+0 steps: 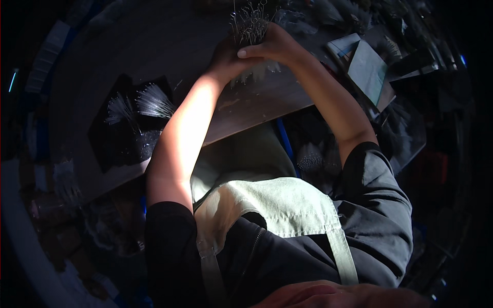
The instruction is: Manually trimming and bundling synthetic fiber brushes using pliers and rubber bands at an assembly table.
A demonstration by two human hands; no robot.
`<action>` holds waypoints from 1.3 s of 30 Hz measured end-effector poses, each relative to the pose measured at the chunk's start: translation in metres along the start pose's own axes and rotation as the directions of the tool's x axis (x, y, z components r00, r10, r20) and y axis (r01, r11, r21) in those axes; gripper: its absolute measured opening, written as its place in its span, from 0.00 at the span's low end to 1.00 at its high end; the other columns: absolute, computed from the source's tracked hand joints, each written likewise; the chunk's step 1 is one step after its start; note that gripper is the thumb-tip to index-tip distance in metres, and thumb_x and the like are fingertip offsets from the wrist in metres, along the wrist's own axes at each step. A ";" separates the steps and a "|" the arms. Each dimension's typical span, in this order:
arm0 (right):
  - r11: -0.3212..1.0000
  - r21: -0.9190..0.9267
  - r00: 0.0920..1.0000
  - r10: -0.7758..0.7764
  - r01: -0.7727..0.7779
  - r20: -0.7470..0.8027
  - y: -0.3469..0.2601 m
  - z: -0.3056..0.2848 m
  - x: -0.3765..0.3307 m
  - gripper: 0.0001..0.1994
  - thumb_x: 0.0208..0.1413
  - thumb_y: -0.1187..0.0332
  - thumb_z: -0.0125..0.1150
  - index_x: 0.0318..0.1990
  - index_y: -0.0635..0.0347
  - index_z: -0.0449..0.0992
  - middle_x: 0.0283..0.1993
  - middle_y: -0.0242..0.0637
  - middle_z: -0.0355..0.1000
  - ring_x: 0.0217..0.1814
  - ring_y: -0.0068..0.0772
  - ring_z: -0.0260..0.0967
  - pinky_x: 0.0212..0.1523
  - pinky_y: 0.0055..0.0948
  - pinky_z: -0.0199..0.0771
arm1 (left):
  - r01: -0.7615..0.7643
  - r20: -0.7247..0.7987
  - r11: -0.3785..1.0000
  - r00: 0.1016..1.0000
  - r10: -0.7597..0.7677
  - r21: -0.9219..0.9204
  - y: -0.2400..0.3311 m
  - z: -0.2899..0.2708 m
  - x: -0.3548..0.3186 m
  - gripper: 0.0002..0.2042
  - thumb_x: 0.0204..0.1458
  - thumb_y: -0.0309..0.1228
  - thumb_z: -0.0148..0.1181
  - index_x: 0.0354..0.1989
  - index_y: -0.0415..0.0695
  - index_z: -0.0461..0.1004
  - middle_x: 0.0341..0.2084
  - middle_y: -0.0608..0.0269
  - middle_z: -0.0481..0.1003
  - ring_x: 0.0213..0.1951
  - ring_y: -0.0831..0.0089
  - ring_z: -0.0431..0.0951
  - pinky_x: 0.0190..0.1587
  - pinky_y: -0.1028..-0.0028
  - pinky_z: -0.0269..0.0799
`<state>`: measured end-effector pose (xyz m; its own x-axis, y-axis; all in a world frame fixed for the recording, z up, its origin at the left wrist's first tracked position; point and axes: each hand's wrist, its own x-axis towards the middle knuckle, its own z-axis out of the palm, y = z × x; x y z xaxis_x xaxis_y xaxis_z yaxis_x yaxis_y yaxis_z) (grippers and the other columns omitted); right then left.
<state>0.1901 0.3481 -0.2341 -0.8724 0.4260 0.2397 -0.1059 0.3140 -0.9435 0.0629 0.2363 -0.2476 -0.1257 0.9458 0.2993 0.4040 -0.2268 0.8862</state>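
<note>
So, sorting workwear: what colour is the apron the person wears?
Pale sage green apron, clearest in the head view.

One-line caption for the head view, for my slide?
Both hands, left and right, grip a bundle of thin wires over a dim wooden table.

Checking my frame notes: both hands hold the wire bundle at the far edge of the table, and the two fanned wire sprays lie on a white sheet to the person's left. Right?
Not quite. In the head view the two fanned wire sprays lie on a black sheet, not a white one. The rest stands: left hand and right hand both close on the wire bundle at the far edge of the table.
</note>
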 end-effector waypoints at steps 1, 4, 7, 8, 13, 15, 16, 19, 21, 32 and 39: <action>0.998 0.035 0.995 -0.057 0.055 0.077 -0.006 -0.008 -0.002 0.30 0.36 0.62 0.78 0.49 0.62 0.74 0.42 0.35 0.76 0.46 0.28 0.72 0.49 0.29 0.72 | 0.023 0.025 0.999 0.999 -0.025 0.045 0.003 -0.006 0.001 0.21 0.42 0.33 0.70 0.45 0.38 0.75 0.36 0.57 0.78 0.40 0.67 0.79 0.44 0.70 0.75; 0.983 0.031 0.975 -0.185 0.183 0.126 -0.014 -0.019 -0.001 0.31 0.37 0.61 0.78 0.50 0.62 0.73 0.44 0.36 0.75 0.47 0.30 0.72 0.49 0.29 0.71 | 0.114 0.125 0.986 0.984 -0.129 0.118 0.008 -0.016 0.002 0.29 0.40 0.38 0.73 0.50 0.39 0.72 0.42 0.56 0.77 0.46 0.64 0.77 0.50 0.69 0.72; 1.000 -0.025 0.994 0.012 -0.009 0.113 -0.006 -0.006 -0.001 0.31 0.37 0.60 0.78 0.50 0.62 0.73 0.44 0.37 0.75 0.49 0.30 0.71 0.51 0.31 0.70 | -0.027 0.214 0.988 0.977 -0.005 0.149 0.007 -0.009 -0.003 0.37 0.37 0.40 0.75 0.56 0.39 0.66 0.50 0.53 0.72 0.53 0.64 0.71 0.56 0.67 0.67; 0.992 -0.067 0.991 0.113 -0.109 0.069 -0.002 0.001 -0.003 0.31 0.37 0.60 0.78 0.50 0.62 0.74 0.44 0.36 0.75 0.48 0.30 0.71 0.51 0.31 0.70 | -0.025 0.200 0.997 0.980 0.008 0.078 0.006 -0.005 -0.006 0.36 0.36 0.40 0.75 0.55 0.39 0.67 0.49 0.54 0.73 0.52 0.64 0.72 0.55 0.67 0.67; 0.998 0.055 0.999 -0.007 0.009 -0.037 0.002 0.008 -0.007 0.22 0.39 0.64 0.77 0.43 0.61 0.78 0.38 0.32 0.77 0.41 0.23 0.72 0.44 0.26 0.72 | 0.084 0.098 0.981 0.990 -0.103 0.177 0.007 0.001 -0.003 0.27 0.37 0.42 0.72 0.47 0.44 0.74 0.41 0.57 0.78 0.45 0.62 0.78 0.50 0.67 0.73; 0.995 0.047 0.995 -0.086 0.088 -0.042 -0.003 0.002 -0.011 0.22 0.39 0.71 0.75 0.46 0.60 0.76 0.49 0.39 0.73 0.54 0.31 0.68 0.54 0.32 0.68 | -0.109 0.070 0.904 0.994 0.087 0.413 0.009 -0.005 0.006 0.25 0.38 0.44 0.70 0.46 0.49 0.75 0.40 0.59 0.78 0.44 0.62 0.78 0.49 0.66 0.74; 0.983 0.057 0.984 -0.173 0.176 -0.046 -0.004 0.002 -0.013 0.23 0.39 0.72 0.75 0.46 0.60 0.75 0.50 0.40 0.72 0.55 0.32 0.66 0.55 0.33 0.67 | -0.170 0.101 0.942 0.984 0.146 0.288 0.010 -0.008 0.007 0.26 0.36 0.43 0.72 0.46 0.48 0.74 0.41 0.59 0.78 0.44 0.62 0.78 0.50 0.67 0.73; 0.926 0.075 0.928 -0.363 0.369 -0.080 -0.004 0.011 -0.015 0.26 0.37 0.77 0.76 0.48 0.59 0.75 0.49 0.36 0.73 0.52 0.28 0.68 0.52 0.31 0.69 | -0.189 0.090 0.963 0.981 0.175 0.194 0.008 -0.004 0.004 0.28 0.35 0.35 0.75 0.48 0.45 0.73 0.40 0.61 0.78 0.43 0.65 0.78 0.49 0.69 0.73; 0.977 0.035 0.976 -0.207 0.210 -0.071 -0.004 0.019 -0.015 0.27 0.37 0.75 0.76 0.49 0.59 0.74 0.46 0.34 0.75 0.49 0.25 0.71 0.50 0.28 0.72 | -0.110 0.075 0.968 0.993 0.096 0.224 0.004 0.004 -0.006 0.29 0.34 0.30 0.77 0.49 0.43 0.73 0.40 0.61 0.77 0.42 0.69 0.79 0.46 0.71 0.76; 0.702 -0.688 0.963 -0.268 0.183 -0.017 -0.050 0.018 -0.012 0.28 0.34 0.54 0.75 0.44 0.60 0.78 0.39 0.43 0.78 0.43 0.41 0.76 0.47 0.32 0.73 | 0.021 -0.034 0.977 0.999 -0.029 -0.213 -0.018 0.022 -0.004 0.24 0.33 0.29 0.76 0.43 0.43 0.76 0.37 0.62 0.79 0.41 0.71 0.79 0.44 0.71 0.76; 0.998 0.026 0.994 0.063 -0.061 -0.087 -0.007 0.022 -0.027 0.25 0.39 0.68 0.77 0.47 0.61 0.75 0.41 0.32 0.77 0.45 0.21 0.73 0.48 0.25 0.73 | 0.110 0.053 0.993 0.993 -0.109 -0.029 -0.014 0.023 -0.014 0.22 0.33 0.30 0.75 0.41 0.42 0.76 0.33 0.62 0.79 0.38 0.72 0.79 0.42 0.73 0.77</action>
<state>0.2043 0.3156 -0.2394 -0.8327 0.5169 0.1985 -0.0645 0.2655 -0.9619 0.0801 0.2316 -0.2726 -0.1207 0.9758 0.1823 0.3612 -0.1278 0.9237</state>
